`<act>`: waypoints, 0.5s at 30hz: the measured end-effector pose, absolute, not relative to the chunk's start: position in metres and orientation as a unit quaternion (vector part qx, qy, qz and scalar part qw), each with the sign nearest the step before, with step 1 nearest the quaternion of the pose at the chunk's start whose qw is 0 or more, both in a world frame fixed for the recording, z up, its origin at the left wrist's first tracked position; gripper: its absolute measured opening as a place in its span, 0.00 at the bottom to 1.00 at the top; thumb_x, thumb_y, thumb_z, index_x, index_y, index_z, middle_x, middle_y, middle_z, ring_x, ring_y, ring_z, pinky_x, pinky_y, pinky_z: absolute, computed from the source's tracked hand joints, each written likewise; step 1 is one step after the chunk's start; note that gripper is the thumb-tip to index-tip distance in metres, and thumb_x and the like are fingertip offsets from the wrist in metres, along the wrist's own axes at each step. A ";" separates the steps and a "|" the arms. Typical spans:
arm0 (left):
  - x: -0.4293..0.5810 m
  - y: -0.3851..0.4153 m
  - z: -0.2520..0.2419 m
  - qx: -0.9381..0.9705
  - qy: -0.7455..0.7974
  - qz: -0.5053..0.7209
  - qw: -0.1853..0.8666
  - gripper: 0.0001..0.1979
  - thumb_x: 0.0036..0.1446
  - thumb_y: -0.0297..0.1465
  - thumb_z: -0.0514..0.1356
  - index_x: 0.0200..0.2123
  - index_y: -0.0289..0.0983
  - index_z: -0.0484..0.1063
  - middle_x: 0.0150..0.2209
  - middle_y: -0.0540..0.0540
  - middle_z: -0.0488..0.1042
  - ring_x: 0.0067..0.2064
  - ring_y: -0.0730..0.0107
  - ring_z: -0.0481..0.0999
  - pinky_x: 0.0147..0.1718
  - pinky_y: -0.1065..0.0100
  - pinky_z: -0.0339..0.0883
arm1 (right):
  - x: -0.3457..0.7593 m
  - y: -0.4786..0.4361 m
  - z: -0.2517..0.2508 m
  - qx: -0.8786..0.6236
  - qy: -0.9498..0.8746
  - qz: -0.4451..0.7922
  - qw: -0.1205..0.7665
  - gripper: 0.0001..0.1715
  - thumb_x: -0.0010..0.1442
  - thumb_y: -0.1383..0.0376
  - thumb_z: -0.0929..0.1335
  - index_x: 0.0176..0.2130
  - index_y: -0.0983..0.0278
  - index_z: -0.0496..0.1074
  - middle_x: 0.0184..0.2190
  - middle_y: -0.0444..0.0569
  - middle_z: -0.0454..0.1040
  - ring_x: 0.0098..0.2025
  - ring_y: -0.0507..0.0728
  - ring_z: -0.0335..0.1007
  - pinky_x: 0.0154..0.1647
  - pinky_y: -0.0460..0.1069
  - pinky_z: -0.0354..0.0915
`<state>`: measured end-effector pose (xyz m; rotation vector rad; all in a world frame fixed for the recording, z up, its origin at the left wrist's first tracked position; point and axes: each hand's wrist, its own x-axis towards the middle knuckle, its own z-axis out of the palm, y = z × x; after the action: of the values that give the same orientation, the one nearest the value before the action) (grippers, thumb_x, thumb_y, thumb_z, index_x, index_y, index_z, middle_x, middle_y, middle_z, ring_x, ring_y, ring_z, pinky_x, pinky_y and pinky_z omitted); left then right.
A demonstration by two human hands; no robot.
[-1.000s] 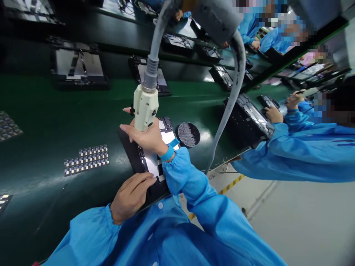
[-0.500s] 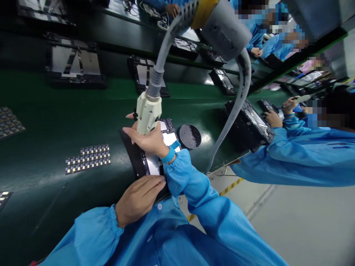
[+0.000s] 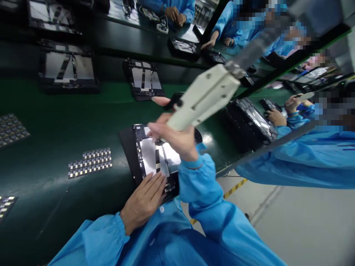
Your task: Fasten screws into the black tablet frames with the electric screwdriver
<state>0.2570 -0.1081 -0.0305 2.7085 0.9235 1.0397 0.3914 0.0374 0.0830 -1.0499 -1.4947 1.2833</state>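
Tilted rightward since a moment ago, the pale tool (image 3: 203,98) sits gripped in the right hand (image 3: 179,140); the left hand (image 3: 144,201), laid flat, should steady the device (image 3: 148,155) lightly

Taking the device (image 3: 148,151) on the bench (image 3: 111,120) as clock centre, the left hand (image 3: 142,205) rests on its 6 o'clock end; the right hand (image 3: 180,140), around the handheld tool (image 3: 202,98), hovers over its 1 o'clock side. A chip sheet (image 3: 97,162) lies at 9, 1 unit (image 3: 146,79) at 12, a pile (image 3: 248,127) between 2 and 3.
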 end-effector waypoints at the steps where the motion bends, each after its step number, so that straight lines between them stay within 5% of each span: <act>1: 0.251 -0.107 -0.028 0.887 0.308 0.340 0.049 0.17 0.63 0.25 0.59 0.54 0.22 0.70 0.55 0.32 0.74 0.58 0.52 0.73 0.58 0.52 0.71 | 0.412 0.035 0.088 -0.371 -0.597 0.554 0.446 0.21 0.57 0.60 0.75 0.48 0.65 0.73 0.28 0.44 0.75 0.35 0.57 0.78 0.54 0.62 0.72; 3: 0.240 -0.106 -0.024 0.885 0.317 0.337 0.054 0.16 0.63 0.24 0.58 0.53 0.24 0.71 0.55 0.33 0.74 0.58 0.54 0.74 0.59 0.54 0.71 | 0.456 0.027 0.087 -0.268 -0.622 0.620 0.396 0.26 0.53 0.63 0.77 0.50 0.65 0.74 0.36 0.49 0.80 0.52 0.63 0.77 0.63 0.65 0.63; 4: 0.236 -0.105 -0.022 0.883 0.320 0.338 0.057 0.16 0.63 0.23 0.58 0.53 0.24 0.71 0.55 0.34 0.74 0.58 0.55 0.73 0.59 0.55 0.70 | 0.476 0.021 0.081 -0.242 -0.640 0.648 0.334 0.23 0.53 0.62 0.77 0.49 0.66 0.77 0.45 0.54 0.80 0.62 0.66 0.68 0.68 0.66 0.56; 7: 0.231 -0.106 -0.022 0.875 0.324 0.353 0.065 0.17 0.62 0.23 0.59 0.53 0.24 0.71 0.55 0.35 0.74 0.59 0.56 0.73 0.60 0.56 0.69 | 0.515 0.003 0.051 -0.225 -0.623 0.725 0.188 0.25 0.53 0.62 0.77 0.50 0.66 0.78 0.59 0.61 0.71 0.69 0.68 0.58 0.71 0.68 0.45; 15: 0.224 -0.095 -0.013 0.877 0.313 0.365 0.021 0.16 0.62 0.25 0.58 0.52 0.21 0.71 0.55 0.32 0.74 0.63 0.48 0.69 0.58 0.50 0.72 | 0.511 -0.013 0.052 -0.093 -0.582 0.746 0.310 0.25 0.47 0.51 0.79 0.45 0.55 0.81 0.53 0.57 0.77 0.64 0.70 0.66 0.67 0.68 0.55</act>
<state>0.2243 -0.0954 -0.0126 2.7185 0.9710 1.1312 0.5107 -0.0127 0.0520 -0.2445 -1.5365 1.9720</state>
